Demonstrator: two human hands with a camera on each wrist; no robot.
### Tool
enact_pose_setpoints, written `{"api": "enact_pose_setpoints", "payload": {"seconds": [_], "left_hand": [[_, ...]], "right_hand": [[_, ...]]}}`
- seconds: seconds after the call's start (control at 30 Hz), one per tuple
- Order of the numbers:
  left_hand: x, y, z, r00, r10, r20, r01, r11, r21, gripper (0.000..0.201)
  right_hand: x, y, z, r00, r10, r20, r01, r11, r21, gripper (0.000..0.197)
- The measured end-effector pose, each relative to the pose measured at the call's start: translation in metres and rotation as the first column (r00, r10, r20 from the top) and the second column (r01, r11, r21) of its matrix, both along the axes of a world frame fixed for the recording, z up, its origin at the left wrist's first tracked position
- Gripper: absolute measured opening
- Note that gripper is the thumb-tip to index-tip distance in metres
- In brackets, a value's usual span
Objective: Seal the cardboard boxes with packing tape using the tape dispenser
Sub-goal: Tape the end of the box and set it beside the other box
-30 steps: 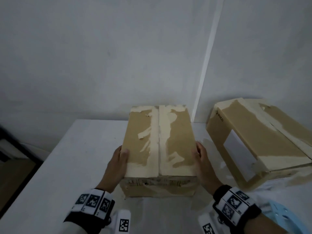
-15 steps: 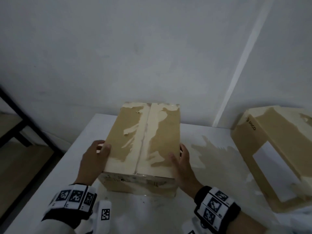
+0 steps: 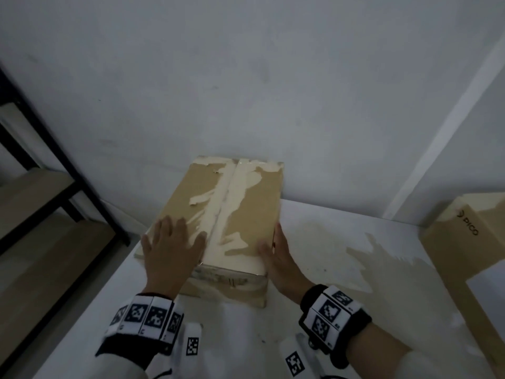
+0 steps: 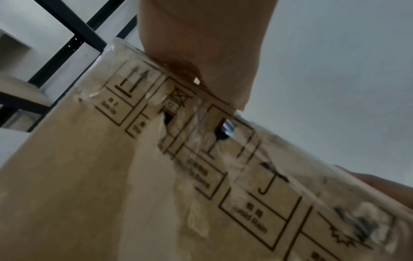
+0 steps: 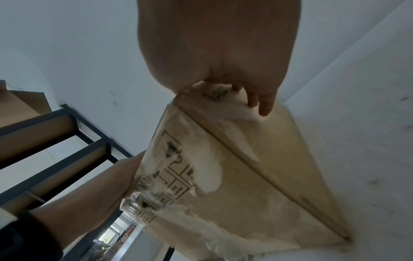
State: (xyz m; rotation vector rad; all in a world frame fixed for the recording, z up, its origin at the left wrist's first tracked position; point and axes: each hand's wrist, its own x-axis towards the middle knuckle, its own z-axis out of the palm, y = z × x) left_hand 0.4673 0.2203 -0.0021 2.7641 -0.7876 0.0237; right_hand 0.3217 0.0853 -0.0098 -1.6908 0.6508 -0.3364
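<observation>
A worn cardboard box with closed flaps and peeled pale patches lies lengthwise on the white table, close to its left edge. My left hand lies flat on the box's top left part, fingers spread. My right hand rests against the box's right side with the thumb on the top edge. In the left wrist view the palm presses on the box above its printed handling symbols. In the right wrist view straight fingers lie along the box. No tape dispenser is in view.
A second, larger cardboard box with a logo stands at the table's right end. A black metal shelf frame with wooden boards stands left of the table. The wall runs right behind the box.
The box has slid left along the table, away from the second box. My left hand moved from the box's left side onto its top. My right hand stayed on the right side.
</observation>
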Motion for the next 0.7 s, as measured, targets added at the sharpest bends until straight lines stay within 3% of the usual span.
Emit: {"api": "enact_pose_setpoints", "payload": {"seconds": [0.13,0.33,0.47,0.6,0.7], "left_hand": [[0.018,0.005,0.006,1.000,0.009,-0.023,-0.010,0.999,-0.052,0.044],[0.039,0.012,0.002,0.999,0.006,-0.053,-0.002,0.997,0.081,0.034],[0.026,0.010,0.012,0.997,0.049,-0.057,-0.051,0.998,-0.039,0.031],[-0.013,-0.009,0.020,0.997,0.021,-0.080,-0.024,0.999,-0.035,0.046],[-0.053,-0.039,0.025,0.992,-0.111,-0.058,0.110,0.994,-0.020,0.053]], "right_hand": [[0.007,-0.003,0.002,0.996,0.081,-0.040,-0.080,0.996,0.033,0.068],[0.016,-0.006,0.007,0.969,0.198,-0.151,-0.204,0.979,-0.023,0.064],[0.009,-0.006,0.012,0.946,0.236,-0.220,-0.251,0.967,-0.042,0.066],[-0.027,-0.013,0.016,0.954,0.165,-0.249,-0.191,0.978,-0.083,0.067],[-0.069,-0.028,0.024,0.967,0.051,-0.250,-0.083,0.989,-0.121,0.065]]}}
